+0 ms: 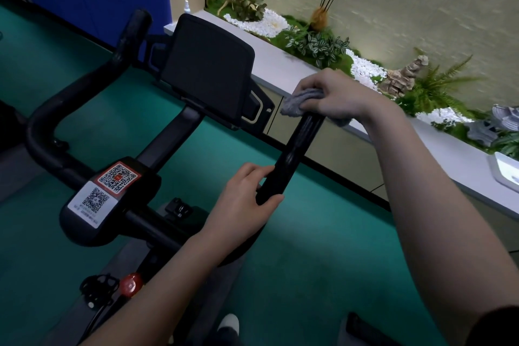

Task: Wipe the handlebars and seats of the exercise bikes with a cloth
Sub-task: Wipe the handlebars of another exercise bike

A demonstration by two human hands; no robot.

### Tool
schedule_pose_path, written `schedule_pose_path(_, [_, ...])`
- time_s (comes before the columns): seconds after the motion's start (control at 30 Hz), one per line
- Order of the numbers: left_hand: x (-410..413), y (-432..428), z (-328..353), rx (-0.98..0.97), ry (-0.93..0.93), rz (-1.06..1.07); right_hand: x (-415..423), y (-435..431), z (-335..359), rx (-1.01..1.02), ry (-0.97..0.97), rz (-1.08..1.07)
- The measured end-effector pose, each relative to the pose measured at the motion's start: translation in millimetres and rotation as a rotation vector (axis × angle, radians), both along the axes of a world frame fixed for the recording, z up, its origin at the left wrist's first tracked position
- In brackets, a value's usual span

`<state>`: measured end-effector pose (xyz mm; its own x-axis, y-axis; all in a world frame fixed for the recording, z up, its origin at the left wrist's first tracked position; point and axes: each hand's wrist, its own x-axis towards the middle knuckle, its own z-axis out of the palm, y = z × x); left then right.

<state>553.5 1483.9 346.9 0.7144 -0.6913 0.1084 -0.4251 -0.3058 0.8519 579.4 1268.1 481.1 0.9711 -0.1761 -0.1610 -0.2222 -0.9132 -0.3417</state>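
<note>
Right hand (334, 95): fingers clamp the cloth (297, 101) over the handlebar (292, 160) tip — bar runs back toward the left hand.
Left hand (247, 199): fingers apparently curled round the bar's near end.

An exercise bike (168, 143) stands on a green floor (323, 275) beside a long pale ledge (280, 67) bearing ferns (438, 84), white pebbles (266, 22), rocks (404, 76), a small bottle (187, 7) and a white tray (502, 174).

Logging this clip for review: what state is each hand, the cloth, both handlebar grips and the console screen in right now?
Right handlebar grip: far tip covered, near end gripped.
Cloth: bunched, wrapped over that tip.
Right hand: grips the cloth on the tip.
Left hand: curled round the same grip, nearer end.
Left handlebar grip: bare, untouched.
Screen: dark.
</note>
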Motion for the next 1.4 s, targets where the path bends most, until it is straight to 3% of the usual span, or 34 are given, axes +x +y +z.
schedule_pose_path(0.3, [2, 1, -1, -0.011, -0.001, -0.006, 12, 17, 4, -0.228, 0.194, 0.204])
schedule_pose_path(0.47, [2, 0, -1, -0.024, 0.003, 0.002, -1, 26, -10, -0.343, 0.100, 0.286])
schedule_pose_path(0.77, [1, 0, -2, -0.005, -0.020, 0.078, -34, 53, -57, -0.210, -0.016, 0.397])
schedule_pose_path(0.93, [-1, 1, 0, 0.000, -0.028, 0.094, -43, 50, -53, -0.035, -0.268, 0.283])
schedule_pose_path(1.13, [-2, 2, 2, -0.006, -0.017, 0.079, -71, 67, -77, 0.036, -0.345, 0.268])
schedule_pose_path(1.3, [1, 2, 2, 0.003, -0.007, 0.065, -82, 58, -71, 0.383, -0.619, -0.026])
schedule_pose_path(1.4, [0, 2, 2, 0.018, -0.004, 0.067, -70, 35, -58, 0.429, -0.795, -0.226])
